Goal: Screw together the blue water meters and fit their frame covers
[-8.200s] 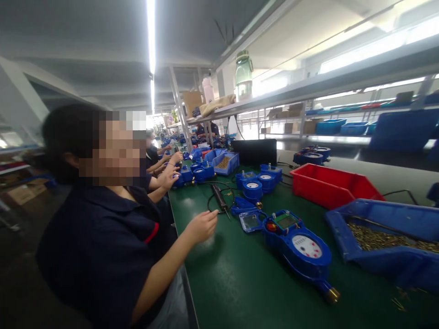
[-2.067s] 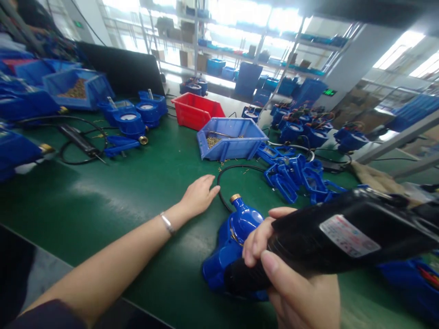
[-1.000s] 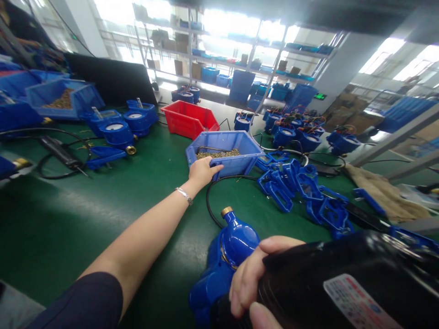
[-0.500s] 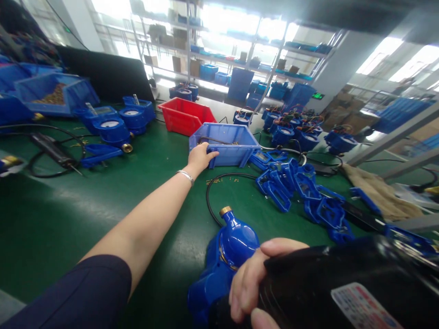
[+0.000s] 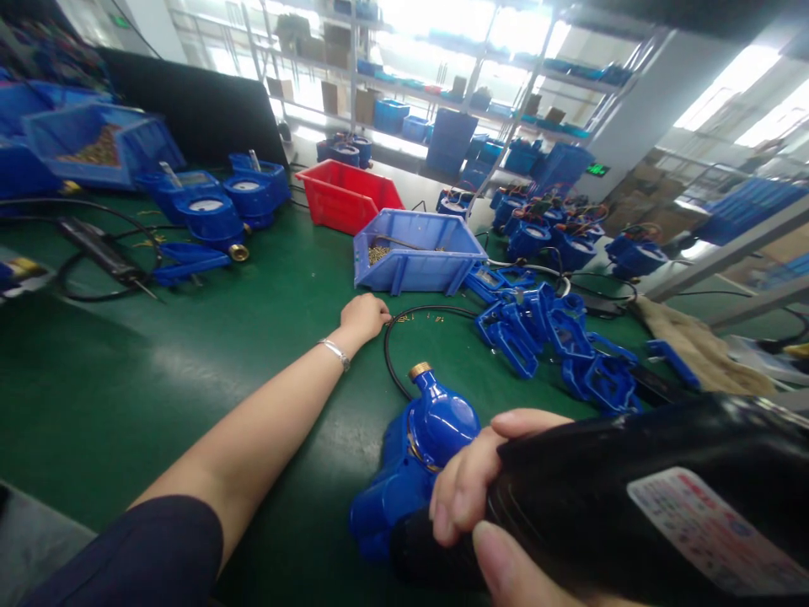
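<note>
My left hand (image 5: 365,319) is low over the green table, fingers curled together, its fingertips at the left end of a scatter of small brass screws (image 5: 436,319). Whatever lies between those fingertips is too small to make out. My right hand (image 5: 471,485) wraps around a thick black electric screwdriver (image 5: 569,497) with a white label. Just beyond its front end lies a blue water meter (image 5: 442,426) with a brass threaded end pointing away from me. A light blue bin (image 5: 414,274), with brass screws inside, stands beyond my left hand.
A red bin (image 5: 345,198) stands behind the blue one. Blue plastic frames (image 5: 549,333) are heaped at right, near a black cable (image 5: 388,354). Several meters (image 5: 208,215) and another black screwdriver (image 5: 101,253) lie at left. Wired meters (image 5: 531,236) stand at the back right.
My left hand has come away from the light blue bin's front rim, down and toward me, to the loose screws. My right hand still holds the screwdriver; the view has shifted slightly.
</note>
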Motion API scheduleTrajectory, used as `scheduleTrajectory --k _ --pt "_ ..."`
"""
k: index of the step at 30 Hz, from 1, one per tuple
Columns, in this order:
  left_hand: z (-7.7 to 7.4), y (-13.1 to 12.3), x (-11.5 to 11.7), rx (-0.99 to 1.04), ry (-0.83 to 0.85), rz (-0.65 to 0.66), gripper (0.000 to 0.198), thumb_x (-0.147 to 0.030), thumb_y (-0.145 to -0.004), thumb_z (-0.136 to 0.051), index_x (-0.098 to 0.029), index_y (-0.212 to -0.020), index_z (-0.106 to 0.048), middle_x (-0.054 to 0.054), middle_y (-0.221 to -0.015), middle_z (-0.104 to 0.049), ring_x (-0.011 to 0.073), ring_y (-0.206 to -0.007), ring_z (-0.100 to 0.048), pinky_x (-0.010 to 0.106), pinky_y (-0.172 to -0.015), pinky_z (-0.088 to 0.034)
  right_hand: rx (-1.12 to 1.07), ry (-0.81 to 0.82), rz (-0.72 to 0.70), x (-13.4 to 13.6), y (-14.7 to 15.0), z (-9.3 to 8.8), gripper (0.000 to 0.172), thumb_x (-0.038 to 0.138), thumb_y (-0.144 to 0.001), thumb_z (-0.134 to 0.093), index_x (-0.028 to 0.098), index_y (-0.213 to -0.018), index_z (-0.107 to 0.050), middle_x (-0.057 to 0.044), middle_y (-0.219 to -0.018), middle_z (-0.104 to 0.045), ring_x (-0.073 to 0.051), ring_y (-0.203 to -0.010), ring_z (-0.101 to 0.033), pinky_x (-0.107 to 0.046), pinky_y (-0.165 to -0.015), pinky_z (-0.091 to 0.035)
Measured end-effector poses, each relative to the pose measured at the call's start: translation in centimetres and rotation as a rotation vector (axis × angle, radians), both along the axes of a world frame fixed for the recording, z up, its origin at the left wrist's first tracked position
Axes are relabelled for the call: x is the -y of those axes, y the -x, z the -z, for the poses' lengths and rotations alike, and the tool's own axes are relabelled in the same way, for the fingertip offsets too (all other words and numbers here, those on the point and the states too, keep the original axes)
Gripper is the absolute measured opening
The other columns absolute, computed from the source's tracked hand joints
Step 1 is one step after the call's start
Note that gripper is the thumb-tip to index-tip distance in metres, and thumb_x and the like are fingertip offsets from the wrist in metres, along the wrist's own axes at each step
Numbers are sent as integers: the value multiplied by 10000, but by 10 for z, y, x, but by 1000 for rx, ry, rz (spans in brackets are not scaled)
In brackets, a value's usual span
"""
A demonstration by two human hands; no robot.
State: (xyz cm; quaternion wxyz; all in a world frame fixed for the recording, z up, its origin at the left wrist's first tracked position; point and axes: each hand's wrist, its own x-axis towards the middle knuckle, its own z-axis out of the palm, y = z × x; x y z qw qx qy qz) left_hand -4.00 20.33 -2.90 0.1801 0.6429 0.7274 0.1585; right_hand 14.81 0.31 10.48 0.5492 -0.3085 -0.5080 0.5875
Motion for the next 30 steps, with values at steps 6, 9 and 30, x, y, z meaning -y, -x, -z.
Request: scheduleTrajectory --k 6,9,30 --pt "-19 -2 4 59 38 -20 250 -324 -866 -556 -145 -1037 -593 74 -1078 -614 202 -976 -595 421 -854 -490 38 17 55 3 7 -6 308 120 -785 -560 258 -1056 -511 14 -668 -589 -144 -592 -563 -311 -590 -486" --pt "-40 -3 34 158 7 -4 191 -266 -868 -543 -126 -971 -623 83 -1026 -642 199 -963 -604 395 -847 -489 33 21 54 4 9 -8 305 110 -776 -560 251 -1042 -514 24 -668 -581 -135 -593 -564 -301 -598 -486" --pt "-89 -47 173 206 67 533 209 -159 -754 -561 -161 -560 -641 63 -630 -650 190 -614 -586 281 -607 -415 -17 -36 -59 5 8 -11 345 93 -712 -603 226 -1021 -528 25 -664 -616 -143 -594 -580 -303 -595 -477"
